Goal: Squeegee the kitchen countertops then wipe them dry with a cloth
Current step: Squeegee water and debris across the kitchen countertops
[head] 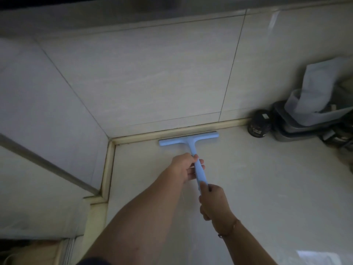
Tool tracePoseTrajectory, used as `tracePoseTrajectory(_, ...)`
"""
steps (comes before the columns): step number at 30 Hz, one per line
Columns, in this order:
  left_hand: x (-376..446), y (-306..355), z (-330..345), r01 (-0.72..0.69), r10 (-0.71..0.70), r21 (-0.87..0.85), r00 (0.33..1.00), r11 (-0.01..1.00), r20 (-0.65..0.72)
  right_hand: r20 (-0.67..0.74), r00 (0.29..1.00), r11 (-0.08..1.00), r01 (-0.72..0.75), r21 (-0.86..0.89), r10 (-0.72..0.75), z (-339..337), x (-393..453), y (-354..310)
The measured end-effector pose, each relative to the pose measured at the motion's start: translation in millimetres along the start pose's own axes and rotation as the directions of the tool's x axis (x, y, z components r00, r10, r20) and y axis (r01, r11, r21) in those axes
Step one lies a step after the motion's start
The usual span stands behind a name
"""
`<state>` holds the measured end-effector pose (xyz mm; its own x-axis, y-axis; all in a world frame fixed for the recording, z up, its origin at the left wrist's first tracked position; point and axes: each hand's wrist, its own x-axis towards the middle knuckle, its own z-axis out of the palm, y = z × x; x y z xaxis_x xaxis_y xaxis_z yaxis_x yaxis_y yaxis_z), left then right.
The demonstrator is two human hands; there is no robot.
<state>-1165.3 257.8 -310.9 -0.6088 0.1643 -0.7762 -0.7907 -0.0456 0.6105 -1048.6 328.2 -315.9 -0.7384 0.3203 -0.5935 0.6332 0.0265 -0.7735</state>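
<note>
Stacked dark trays (298,129) at far right, holding a pale crumpled bag (321,92); dark round jar (259,124) beside. Pale glossy countertop (267,188), tiled wall (152,73). Light-blue T-shaped squeegee (191,141), blade against the back edge, gripped mid-handle by left hand (184,167), at handle end by right hand (214,201).

One light-blue squeegee (188,140) lies on the tabletop (267,178), its blade against the back trim. Two hands grip its handle: the left hand (184,166) nearer the blade, the right hand (214,202) behind it. To the right of the squeegee stand one dark round jar (259,126), two stacked grey trays (292,129) and one pale cloth (321,83) draped over them.
</note>
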Motion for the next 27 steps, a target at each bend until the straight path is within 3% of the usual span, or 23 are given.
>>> tracePoseTrajectory(27, -147.0, -190.0, 18.7, 0.028, -0.029, -0.019, 0.999, 0.999, -0.026, -0.011, 0.996, 0.976, 0.089, -0.2, -0.093, -64.6, -174.4, 153.0)
